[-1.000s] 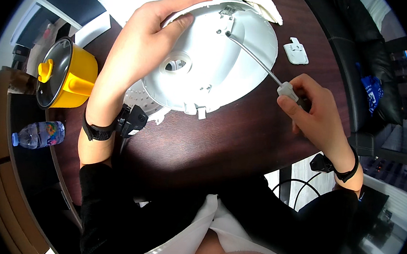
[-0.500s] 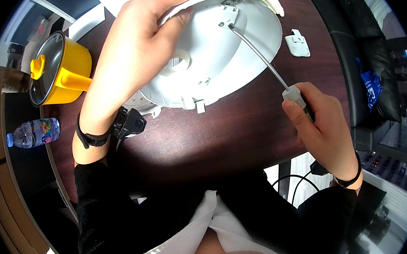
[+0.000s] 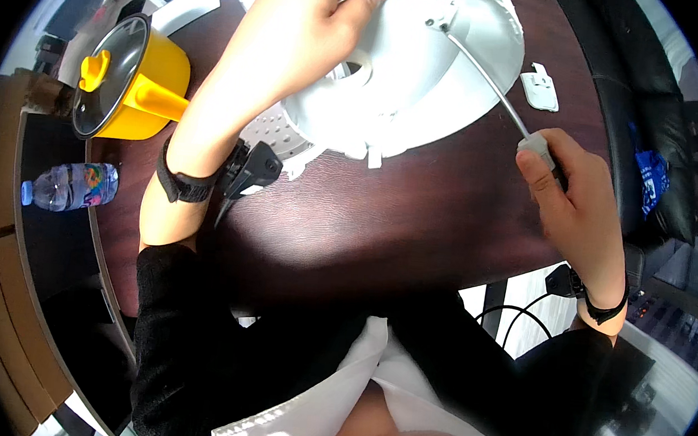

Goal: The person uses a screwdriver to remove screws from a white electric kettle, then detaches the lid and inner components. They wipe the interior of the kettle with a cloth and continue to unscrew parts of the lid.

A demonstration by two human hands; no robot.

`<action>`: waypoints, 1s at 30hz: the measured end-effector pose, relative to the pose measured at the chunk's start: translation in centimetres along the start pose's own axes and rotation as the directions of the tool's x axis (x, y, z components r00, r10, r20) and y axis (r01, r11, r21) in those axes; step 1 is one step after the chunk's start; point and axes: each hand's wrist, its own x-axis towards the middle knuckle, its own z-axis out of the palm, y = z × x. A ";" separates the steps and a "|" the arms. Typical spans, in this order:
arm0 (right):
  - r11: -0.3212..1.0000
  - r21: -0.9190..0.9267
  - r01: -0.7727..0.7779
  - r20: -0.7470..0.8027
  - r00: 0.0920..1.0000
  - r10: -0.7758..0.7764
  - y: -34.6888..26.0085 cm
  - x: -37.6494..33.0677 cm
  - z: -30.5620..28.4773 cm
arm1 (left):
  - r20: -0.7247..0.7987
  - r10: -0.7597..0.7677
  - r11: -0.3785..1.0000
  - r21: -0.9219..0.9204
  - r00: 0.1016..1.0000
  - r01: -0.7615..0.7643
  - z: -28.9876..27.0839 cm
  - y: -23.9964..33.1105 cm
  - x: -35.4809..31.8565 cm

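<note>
A white, hollow plastic housing [image 3: 458,87] lies at the far side of the dark table, its curved inside facing me. My left hand [image 3: 318,39] grips its upper left rim, thumb inside the shell; the other fingertips run out of the picture. In my right hand [image 3: 576,195] is a screwdriver [image 3: 491,83] with a pale handle. Its long metal shaft points up and left, and the tip meets a small bracket [image 3: 440,14] inside the housing, close to a screw hole. A perforated grey-white part [image 3: 273,134] shows below the housing, partly hidden by my left wrist.
To the left stands a yellow pot [image 3: 151,79] with a glass lid, its handle behind my left forearm. A water bottle [image 3: 73,186] lies nearer. A small white plastic cover [image 3: 539,89] rests right of the housing. Black seating [image 3: 657,152] borders the table's right side.
The view has shifted, so the table and things on it appear slightly elsewhere. The left hand still grips the housing, and the screwdriver's tip stays at the bracket.
</note>
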 end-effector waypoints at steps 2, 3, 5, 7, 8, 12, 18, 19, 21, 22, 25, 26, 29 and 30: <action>1.000 -0.006 0.000 -0.026 1.000 0.000 -0.2 0.0 -0.1 | -0.048 0.102 0.993 0.062 0.994 -0.099 0.2 -0.8 0.0; 1.000 -0.008 0.014 -0.033 0.999 -0.014 -0.1 0.0 0.0 | -0.044 0.142 0.988 0.059 0.989 -0.139 0.2 -1.4 0.1; 0.999 -0.014 0.052 -0.047 0.998 -0.052 0.2 0.0 0.0 | -0.028 0.194 0.981 0.012 0.981 -0.193 0.0 -3.0 0.8; 0.999 0.010 0.046 -0.078 0.996 -0.045 0.2 -0.1 0.4 | -0.046 0.222 0.973 -0.057 0.974 -0.224 0.4 -4.4 1.2; 0.999 0.023 0.038 -0.097 0.995 -0.036 0.1 -0.2 0.7 | -0.077 0.234 0.967 -0.080 0.969 -0.240 0.9 -4.9 1.3; 0.997 0.053 0.056 -0.132 0.990 -0.048 0.4 0.1 1.8 | -0.156 0.168 0.968 -0.162 0.973 -0.193 1.9 -6.0 0.8; 0.986 0.158 0.055 -0.111 0.993 -0.037 1.1 0.4 2.6 | -0.229 0.193 0.981 0.028 0.954 -0.192 2.5 -8.4 0.2; 0.987 0.155 0.050 -0.109 0.993 -0.034 1.0 0.5 2.6 | -0.198 0.191 0.981 0.009 0.962 -0.193 2.3 -8.1 0.2; 0.987 0.153 0.058 -0.108 0.993 -0.042 0.9 0.6 2.7 | -0.126 0.157 0.980 -0.104 0.980 -0.170 1.7 -7.6 0.1; 0.985 0.156 0.068 -0.110 0.993 -0.051 0.9 0.6 2.8 | -0.079 0.128 0.970 -0.196 0.989 -0.141 1.3 -7.3 0.0; 0.982 0.160 0.095 -0.118 0.990 -0.077 0.7 0.9 3.4 | 0.001 0.117 0.949 -0.295 0.993 -0.111 0.3 -6.0 0.1; 0.981 0.161 0.105 -0.121 0.989 -0.085 0.7 1.0 3.5 | 0.017 0.124 0.947 -0.300 0.992 -0.114 0.0 -5.6 0.2; 0.983 0.163 0.087 -0.102 0.992 -0.071 0.4 1.3 3.6 | -0.026 0.149 0.916 -0.373 0.989 -0.148 0.3 -6.6 0.3; 0.982 0.164 0.095 -0.111 0.991 -0.077 0.4 1.3 3.6 | -0.055 0.155 0.899 -0.405 0.986 -0.164 0.4 -7.0 0.3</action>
